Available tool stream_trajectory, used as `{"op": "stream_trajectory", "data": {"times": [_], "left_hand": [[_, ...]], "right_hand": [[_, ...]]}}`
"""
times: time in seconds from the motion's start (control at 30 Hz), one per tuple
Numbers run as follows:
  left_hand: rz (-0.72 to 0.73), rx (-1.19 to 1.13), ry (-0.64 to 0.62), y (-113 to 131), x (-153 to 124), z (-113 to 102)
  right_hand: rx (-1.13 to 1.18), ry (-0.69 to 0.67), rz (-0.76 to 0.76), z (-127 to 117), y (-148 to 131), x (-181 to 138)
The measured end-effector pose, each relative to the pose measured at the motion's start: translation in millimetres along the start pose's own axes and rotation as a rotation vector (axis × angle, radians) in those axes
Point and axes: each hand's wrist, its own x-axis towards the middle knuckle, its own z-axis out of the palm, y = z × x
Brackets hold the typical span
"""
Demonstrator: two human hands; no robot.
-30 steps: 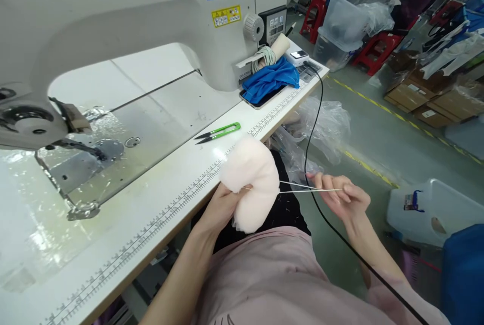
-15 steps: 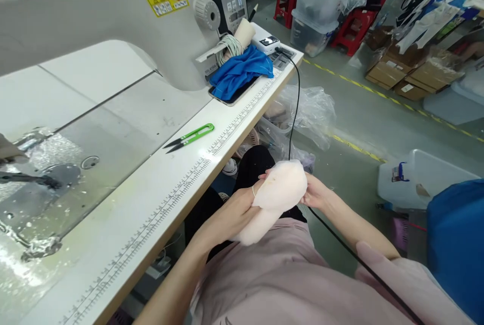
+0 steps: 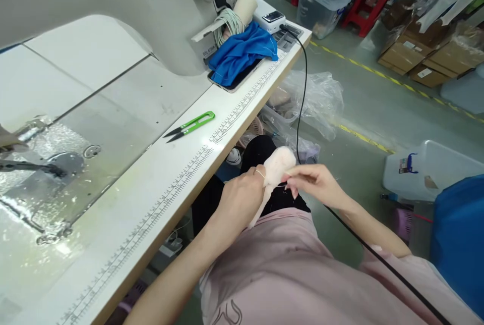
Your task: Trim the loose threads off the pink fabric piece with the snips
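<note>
My left hand [image 3: 244,194] is closed round a stack of pale, soft, rounded pads [image 3: 279,166], held over my lap beside the table edge. A thin light band lies across its fingers near the knuckles. Thumb and fingers of my right hand [image 3: 313,182] are pinched together at the right side of the pads, on a thin pale strand [image 3: 281,185] that stretches toward the left hand. The left fingertips are hidden behind the pads. On the table, away from both hands, lie green-handled thread snips [image 3: 192,126].
A sewing machine [image 3: 162,17] stands on the white table with a printed ruler strip [image 3: 177,186]. Blue cloth [image 3: 244,52] lies on a phone, near a white device [image 3: 269,16]. Its black cable [image 3: 304,83] hangs past my right hand. Plastic bins [image 3: 427,171] stand on the floor.
The pads have turned and now show narrower. My right hand has come from behind them to their right side, pinching the strand. The view has shifted slightly.
</note>
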Motion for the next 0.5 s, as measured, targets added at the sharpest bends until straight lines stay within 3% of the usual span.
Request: {"op": "stream_trajectory", "data": {"times": [0.17, 0.23, 0.3, 0.43, 0.5], "left_hand": [[0.073, -0.148, 0.054, 3, -7, 2], [0.105, -0.206, 0.083, 3, -11, 7], [0.131, -0.294, 0.074, 3, -15, 14], [0.085, -0.574, -0.021, -5, -27, 32], [0.016, -0.778, -0.076, -12, -31, 39]], "right_hand": [[-0.414, 0.453, -0.193, 2, 18, 10], [-0.552, 0.567, -0.280, 3, 24, 10], [-0.505, 0.527, -0.321, 5, 29, 8], [-0.225, 0.178, -0.244, 9, 37, 0], [-0.166, 0.175, -0.251, 11, 39, -4]]}}
